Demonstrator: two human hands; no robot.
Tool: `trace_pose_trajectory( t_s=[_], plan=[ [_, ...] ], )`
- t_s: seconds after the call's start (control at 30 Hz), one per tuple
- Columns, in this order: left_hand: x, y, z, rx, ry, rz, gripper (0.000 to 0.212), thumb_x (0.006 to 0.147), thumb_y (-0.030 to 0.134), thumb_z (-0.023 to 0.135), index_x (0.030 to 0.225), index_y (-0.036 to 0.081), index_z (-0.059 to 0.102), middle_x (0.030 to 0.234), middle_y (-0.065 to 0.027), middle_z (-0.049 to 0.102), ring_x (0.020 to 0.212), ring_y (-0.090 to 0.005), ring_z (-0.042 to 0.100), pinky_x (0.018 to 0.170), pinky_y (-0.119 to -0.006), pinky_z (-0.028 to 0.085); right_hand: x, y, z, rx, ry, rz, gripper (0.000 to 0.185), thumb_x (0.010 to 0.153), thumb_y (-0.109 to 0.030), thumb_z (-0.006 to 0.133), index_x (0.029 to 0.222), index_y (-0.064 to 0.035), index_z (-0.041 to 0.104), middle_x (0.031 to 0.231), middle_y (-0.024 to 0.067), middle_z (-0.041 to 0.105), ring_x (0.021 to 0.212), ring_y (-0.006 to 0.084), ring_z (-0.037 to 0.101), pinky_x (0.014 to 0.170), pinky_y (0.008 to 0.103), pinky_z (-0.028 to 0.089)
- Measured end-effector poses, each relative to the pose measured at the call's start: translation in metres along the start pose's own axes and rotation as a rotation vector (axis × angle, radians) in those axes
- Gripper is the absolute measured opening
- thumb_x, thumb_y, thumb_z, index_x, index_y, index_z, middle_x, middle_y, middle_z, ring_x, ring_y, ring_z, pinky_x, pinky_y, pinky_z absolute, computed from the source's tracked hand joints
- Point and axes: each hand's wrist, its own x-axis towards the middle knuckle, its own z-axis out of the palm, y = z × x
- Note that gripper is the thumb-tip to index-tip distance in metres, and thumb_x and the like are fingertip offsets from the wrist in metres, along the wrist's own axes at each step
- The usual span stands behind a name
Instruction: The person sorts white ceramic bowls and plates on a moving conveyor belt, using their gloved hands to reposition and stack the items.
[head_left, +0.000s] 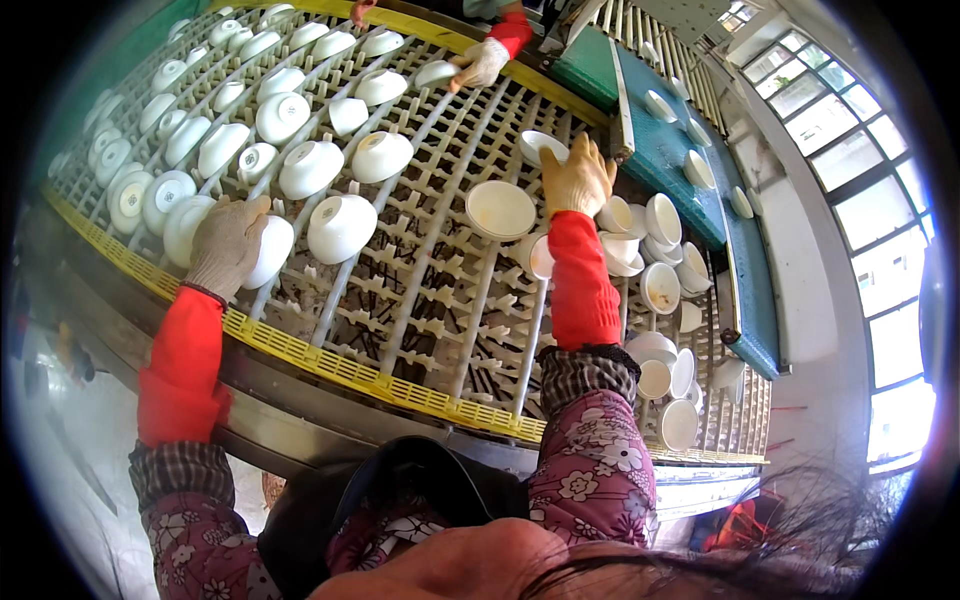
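My left hand (229, 244), in a knitted glove with a red cuff, rests on a white bowl (271, 253) at the near left of the pegged conveyor rack (442, 300). That bowl leans bottom up among several others. Over to the right, my right hand (578, 176), in a tan glove, touches the rim of a white bowl (541, 147); whether its fingers grip it is unclear. A larger bowl (500, 211) lies mouth up to the left of my right forearm, and another bowl (538, 256) is partly hidden by the red sleeve.
Many overturned white bowls (283, 118) stand on the pegs at left. Loose bowls (661, 288) crowd the right side below a green belt (675, 161) carrying more bowls. Across the rack, another person's gloved hand (482, 64) is at a bowl (436, 73). A yellow edge strip (360, 376) runs nearest me.
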Motion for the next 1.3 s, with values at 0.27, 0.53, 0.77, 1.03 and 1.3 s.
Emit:
trace_pose_trajectory(
  t_s=[0.27, 0.53, 0.77, 1.03, 1.3],
  plan=[
    [0.001, 0.016, -0.014, 0.076, -0.105, -0.037, 0.021, 0.092, 0.023, 0.06, 0.098, 0.005, 0.067, 0.087, -0.0185, 0.069, 0.094, -0.0364, 0.064, 0.094, -0.048, 0.044, -0.025, 0.007, -0.021, 0.288, -0.798, 0.26, 0.059, 0.089, -0.058, 0.057, 0.099, -0.002, 0.074, 0.097, 0.0257, 0.071, 0.094, 0.0406, 0.069, 0.085, 0.047, 0.053],
    [0.001, 0.032, -0.011, 0.014, -0.053, 0.076, 0.027, 0.085, 0.019, 0.07, 0.108, 0.006, 0.067, 0.086, -0.017, 0.067, 0.091, -0.0365, 0.062, 0.095, -0.045, 0.045, -0.051, -0.031, -0.104, 1.002, -1.002, 0.333, 0.049, 0.093, -0.045, 0.062, 0.104, 0.0021, 0.07, 0.089, 0.0155, 0.071, 0.084, 0.0213, 0.069, 0.075, 0.0352, 0.054],
    [0.003, 0.056, -0.001, -0.048, -0.125, 0.113, 0.051, 0.079, 0.018, 0.075, 0.128, 0.007, 0.064, 0.09, -0.0163, 0.065, 0.096, -0.0347, 0.06, 0.086, -0.044, 0.048, -0.003, -0.075, -0.079, 1.716, -0.745, 0.556, 0.051, 0.097, -0.042, 0.06, 0.121, 0.0028, 0.06, 0.104, 0.0115, 0.069, 0.093, 0.0217, 0.069, 0.078, 0.0337, 0.056],
    [0.001, 0.052, 0.002, -0.051, -0.104, 0.124, 0.053, 0.081, 0.021, 0.072, 0.129, 0.003, 0.062, 0.085, -0.0171, 0.066, 0.087, -0.0365, 0.061, 0.085, -0.044, 0.049, -0.034, -0.095, -0.06, 0.398, -0.729, -0.281, 0.053, 0.089, -0.054, 0.061, 0.111, -0.0067, 0.071, 0.095, 0.0177, 0.073, 0.09, 0.0327, 0.07, 0.093, 0.0424, 0.05],
    [-0.004, 0.049, 0.015, -0.024, -0.054, 0.141, 0.047, 0.08, 0.026, 0.069, 0.117, -0.003, 0.065, 0.082, -0.02, 0.067, 0.086, -0.0372, 0.062, 0.084, -0.046, 0.049, -0.033, -0.099, -0.102, 0.481, -1.01, -0.003, 0.054, 0.092, -0.055, 0.057, 0.095, -0.005, 0.076, 0.086, 0.0175, 0.073, 0.08, 0.0349, 0.07, 0.079, 0.0402, 0.055]
  ],
)
